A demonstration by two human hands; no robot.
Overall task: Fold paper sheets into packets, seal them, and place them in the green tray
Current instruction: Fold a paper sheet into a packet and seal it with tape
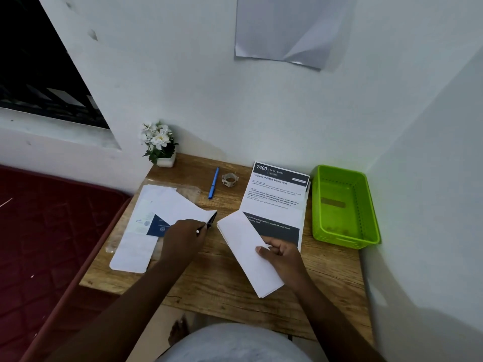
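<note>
Folded packet held in the right hand, green tray waiting at its 2 o'clock.

The right hand (281,253) grips the folded white packet (248,253) by its right edge — long axis running from 11 to 5 o'clock, above the wooden surface (224,278). The left hand (183,237), farther from the tray, is curled round a dark pen (210,222) over the paper stack (146,226). The green tray (366,202) sits at the surface's far right corner, nearest the right hand. Tape roll (229,180) and blue pen (213,182) lie at 12 o'clock — sealing likely comes next. White walls enclose the corner.
</note>
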